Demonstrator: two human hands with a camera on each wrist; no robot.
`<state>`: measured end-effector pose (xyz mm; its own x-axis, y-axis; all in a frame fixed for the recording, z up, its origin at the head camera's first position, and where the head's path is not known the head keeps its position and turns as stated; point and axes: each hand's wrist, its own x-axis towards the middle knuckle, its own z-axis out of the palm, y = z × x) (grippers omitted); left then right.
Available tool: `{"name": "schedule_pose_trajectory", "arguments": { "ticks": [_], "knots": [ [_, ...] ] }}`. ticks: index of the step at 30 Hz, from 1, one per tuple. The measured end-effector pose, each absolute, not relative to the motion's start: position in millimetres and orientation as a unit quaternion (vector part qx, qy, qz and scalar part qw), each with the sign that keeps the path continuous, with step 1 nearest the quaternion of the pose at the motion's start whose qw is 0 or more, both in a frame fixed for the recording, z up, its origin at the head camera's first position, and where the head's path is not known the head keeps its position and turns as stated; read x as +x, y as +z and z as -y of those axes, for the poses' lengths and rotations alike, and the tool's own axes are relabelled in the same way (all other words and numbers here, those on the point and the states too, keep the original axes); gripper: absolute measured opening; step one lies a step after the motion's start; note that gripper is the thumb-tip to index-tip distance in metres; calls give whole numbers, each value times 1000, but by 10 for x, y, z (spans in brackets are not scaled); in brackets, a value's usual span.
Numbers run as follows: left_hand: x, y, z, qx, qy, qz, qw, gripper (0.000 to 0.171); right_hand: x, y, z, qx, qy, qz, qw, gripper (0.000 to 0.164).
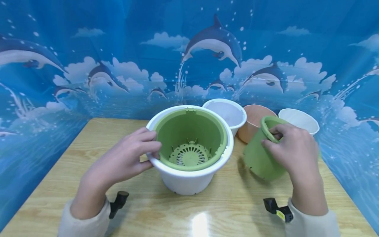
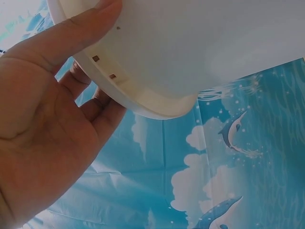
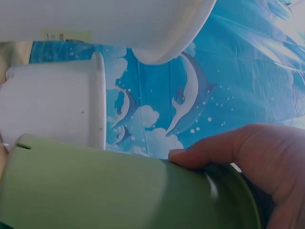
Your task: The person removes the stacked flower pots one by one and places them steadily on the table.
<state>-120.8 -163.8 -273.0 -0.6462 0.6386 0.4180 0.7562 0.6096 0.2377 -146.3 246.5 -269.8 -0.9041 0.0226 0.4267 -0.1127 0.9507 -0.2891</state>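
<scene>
A large white flowerpot (image 1: 186, 182) stands on the table with a green flowerpot (image 1: 192, 131) nested inside, its slotted bottom showing. My left hand (image 1: 127, 158) grips the left rim of the two pots; in the left wrist view the thumb lies on the white pot's outer wall (image 2: 190, 47) and the fingers curl over its rim. To the right, my right hand (image 1: 296, 148) pinches the rim of a smaller green flowerpot (image 1: 260, 161), which leans to one side. The right wrist view shows the thumb on this green pot's wall (image 3: 95, 186); the other fingers are hidden.
Behind stand a small white pot (image 1: 237, 113), an orange-brown pot (image 1: 254, 118) and another white pot (image 1: 299, 120). The wooden table (image 1: 165, 217) meets a blue dolphin-print curtain (image 1: 133, 39) at the back and sides. A label (image 3: 66, 36) sticks to the large white pot.
</scene>
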Motion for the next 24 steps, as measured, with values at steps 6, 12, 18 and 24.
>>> {"name": "schedule_pose_trajectory", "arguments": {
  "ticks": [6, 12, 18, 24],
  "knots": [
    [-1208, -2719, 1630, -389, -196, 889, 140, 36, -1471, -2678, -2542, -1, 156, 966, 206, 30],
    [-1204, -2716, 1629, -384, -196, 892, 134, 37, -1501, -2693, -2593, -30, 153, 972, 177, 32],
    [-1200, -2716, 1636, -386, -199, 891, 134, 36, -1576, -2739, -2645, -34, 145, 978, 145, 32],
    [-1197, -2718, 1642, -386, -200, 890, 135, 36, -1667, -2808, -2703, -33, 143, 984, 103, 29]
  ]
}}
